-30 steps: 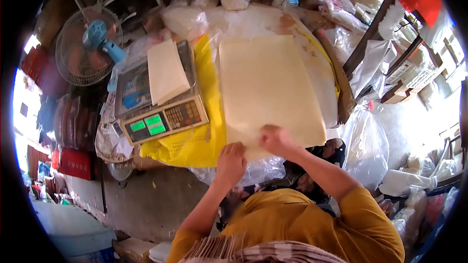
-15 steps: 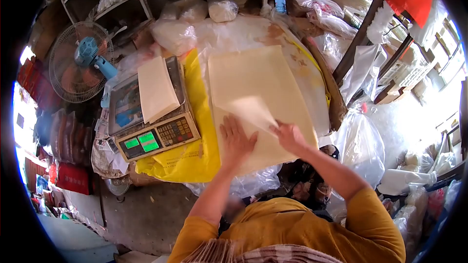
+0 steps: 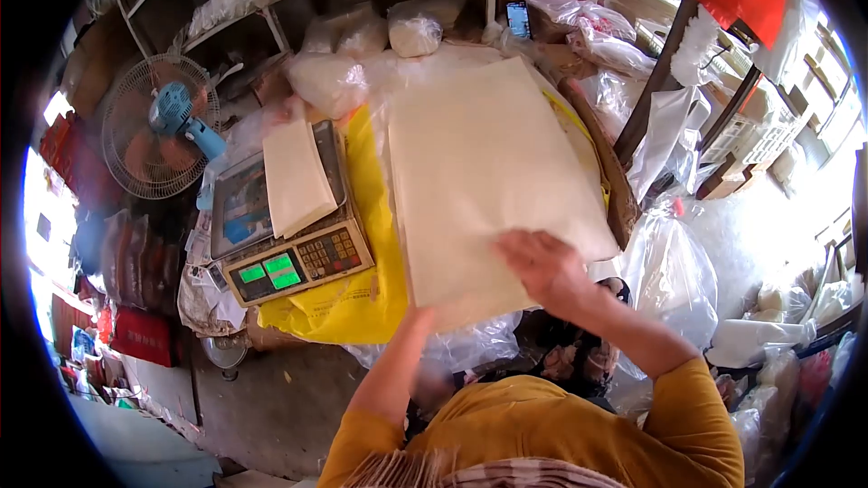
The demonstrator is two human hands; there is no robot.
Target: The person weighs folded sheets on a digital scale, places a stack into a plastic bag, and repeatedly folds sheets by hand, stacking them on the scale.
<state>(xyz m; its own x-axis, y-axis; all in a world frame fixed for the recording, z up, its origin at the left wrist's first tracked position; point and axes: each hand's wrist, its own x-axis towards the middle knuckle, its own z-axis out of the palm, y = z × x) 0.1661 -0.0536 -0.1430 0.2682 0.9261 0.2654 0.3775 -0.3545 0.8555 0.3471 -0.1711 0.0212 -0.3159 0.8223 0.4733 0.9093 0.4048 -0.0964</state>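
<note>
A large cream-coloured thin sheet (image 3: 479, 154) lies over a stack of similar sheets on the work surface in front of me. My right hand (image 3: 542, 269) is at the sheet's near right part. Its fingertips are smeared by motion, so their grip does not show. The sheet covers my left hand; only the wrist (image 3: 416, 323) shows at the near left edge, and the fingers are hidden. On a digital scale (image 3: 303, 262) to the left rests a smaller folded cream bundle (image 3: 294, 181).
Yellow plastic (image 3: 362, 294) lies under the scale. A blue fan (image 3: 172, 113) stands at the left. Clear bags (image 3: 330, 81) sit behind, with a phone (image 3: 518, 20) at the back. A large clear plastic bag (image 3: 674, 262) stands at the right.
The lifted sheet has spread out flat and now covers my left hand. My right hand has moved slightly right and nearer to me. The view has shifted a little.
</note>
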